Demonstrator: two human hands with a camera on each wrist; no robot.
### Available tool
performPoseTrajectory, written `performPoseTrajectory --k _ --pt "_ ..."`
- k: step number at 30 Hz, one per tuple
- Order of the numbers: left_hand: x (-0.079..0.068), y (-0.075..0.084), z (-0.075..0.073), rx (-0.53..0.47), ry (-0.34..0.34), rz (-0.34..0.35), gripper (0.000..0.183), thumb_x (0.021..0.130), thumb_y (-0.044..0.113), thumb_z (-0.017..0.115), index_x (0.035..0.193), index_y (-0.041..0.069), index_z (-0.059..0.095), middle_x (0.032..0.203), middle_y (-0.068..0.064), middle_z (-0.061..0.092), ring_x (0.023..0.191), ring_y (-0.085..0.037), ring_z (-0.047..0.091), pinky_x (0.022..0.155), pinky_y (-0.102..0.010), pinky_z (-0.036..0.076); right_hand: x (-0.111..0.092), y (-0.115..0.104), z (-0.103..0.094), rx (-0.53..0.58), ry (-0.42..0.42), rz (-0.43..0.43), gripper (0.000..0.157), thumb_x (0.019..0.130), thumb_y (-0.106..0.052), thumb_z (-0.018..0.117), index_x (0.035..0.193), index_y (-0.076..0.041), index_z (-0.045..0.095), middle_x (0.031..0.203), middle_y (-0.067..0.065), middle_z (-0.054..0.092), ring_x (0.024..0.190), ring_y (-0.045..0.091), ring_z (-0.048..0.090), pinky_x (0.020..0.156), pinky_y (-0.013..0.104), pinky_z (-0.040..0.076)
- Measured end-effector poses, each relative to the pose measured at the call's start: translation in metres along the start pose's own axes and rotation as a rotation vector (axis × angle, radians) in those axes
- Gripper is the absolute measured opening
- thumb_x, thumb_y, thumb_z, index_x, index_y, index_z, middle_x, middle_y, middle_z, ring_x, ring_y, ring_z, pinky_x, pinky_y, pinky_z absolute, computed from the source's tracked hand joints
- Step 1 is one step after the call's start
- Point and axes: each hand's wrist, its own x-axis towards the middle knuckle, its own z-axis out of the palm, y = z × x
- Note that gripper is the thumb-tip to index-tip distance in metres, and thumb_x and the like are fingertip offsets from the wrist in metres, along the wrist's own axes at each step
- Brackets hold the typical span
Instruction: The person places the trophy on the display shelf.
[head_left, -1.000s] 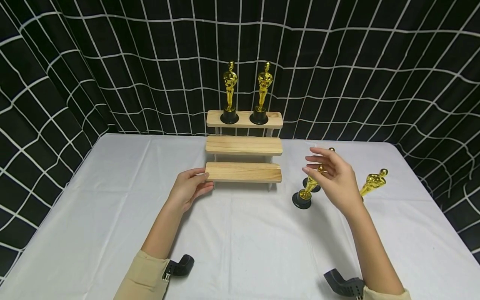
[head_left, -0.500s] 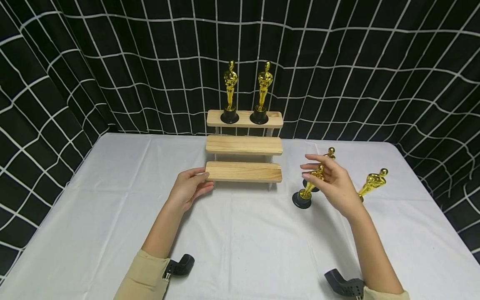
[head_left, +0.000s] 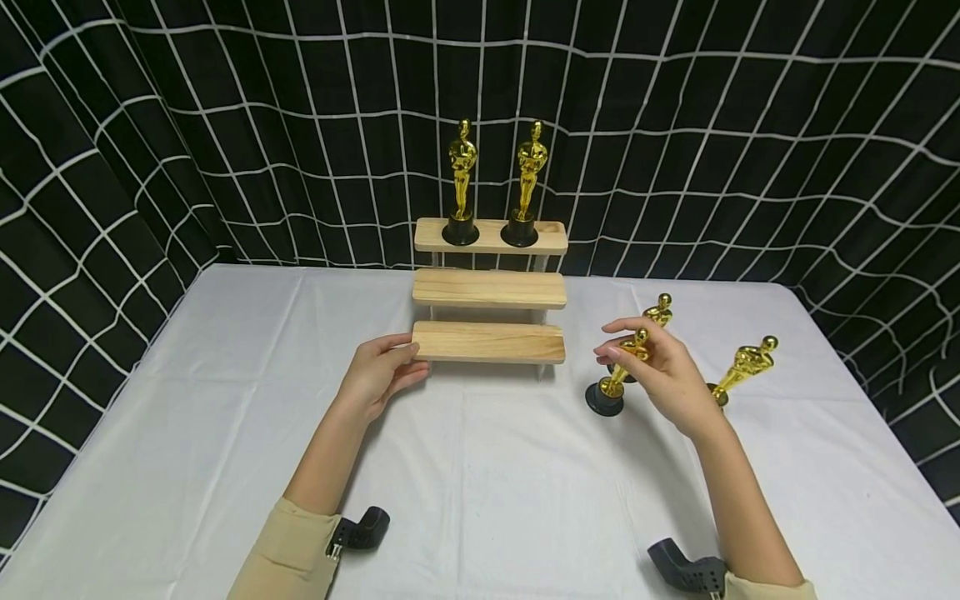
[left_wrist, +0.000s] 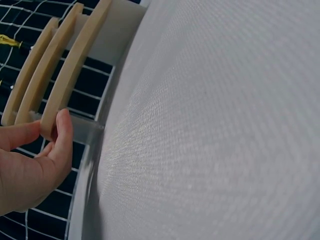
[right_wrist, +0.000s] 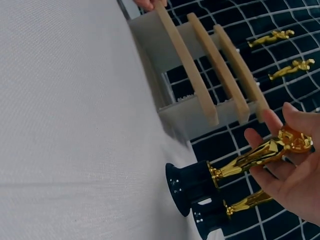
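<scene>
My left hand [head_left: 378, 375] pinches the left end of the lowest board of a three-tier wooden display stand [head_left: 487, 342], thumb on top and fingers underneath. In the left wrist view that thumb and the fingers meet the board's end. My right hand [head_left: 670, 375] is around the upper part of a gold statuette [right_wrist: 250, 159] with a round black base. Its fingers are loosely curved, with the thumb on the near side, and the statuette stands upright on the table. Right behind it stands a second gold statuette [head_left: 660, 310], partly hidden by the hand.
Two more gold statuettes, a left one [head_left: 462, 171] and a right one [head_left: 530, 171], stand on the top board. Another gold statuette [head_left: 750, 364] is right of my right hand, its base hidden. A white cloth [head_left: 480, 492] covers the table; a black curtain with white grid lines [head_left: 300, 125] hangs behind.
My right hand has come down and slightly left around the nearest statuette, uncovering more of the ones behind and to the right. My left hand keeps its hold on the board.
</scene>
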Motion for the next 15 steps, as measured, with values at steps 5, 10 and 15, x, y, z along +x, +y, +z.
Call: performPoseTrajectory --k 5,10,15 --pt "0.0003 -0.0006 -0.0003 -0.001 0.002 0.000 0.047 0.110 0.001 0.052 0.154 -0.012 0.042 0.124 -0.025 0.058 0.086 -0.014 0.073 0.087 -0.022 0.067 0.0003 -0.0018 0.0005 -0.027 0.003 -0.018 0.018 0.108 -0.004 0.059 0.125 0.002 0.060 0.100 -0.007 0.077 0.097 0.004 0.070 0.086 0.014 0.062" --pt "-0.0002 -0.0001 0.0002 0.008 0.011 -0.004 0.047 0.110 0.002 0.053 0.154 -0.011 0.043 0.124 -0.024 0.059 0.086 -0.015 0.073 0.087 -0.022 0.067 0.0013 -0.0046 0.0007 -0.064 0.004 -0.009 0.016 0.110 -0.006 0.055 0.122 0.005 0.057 0.099 0.001 0.075 0.096 0.004 0.068 0.085 0.012 0.060" --pt "-0.0004 0.0002 0.0001 0.012 0.009 -0.005 0.047 0.110 0.002 0.053 0.154 -0.011 0.043 0.125 -0.025 0.059 0.086 -0.015 0.073 0.086 -0.022 0.067 0.0032 -0.0083 0.0017 -0.097 0.001 0.014 0.017 0.111 -0.008 0.054 0.122 0.005 0.057 0.102 0.012 0.074 0.095 0.008 0.068 0.084 0.013 0.061"
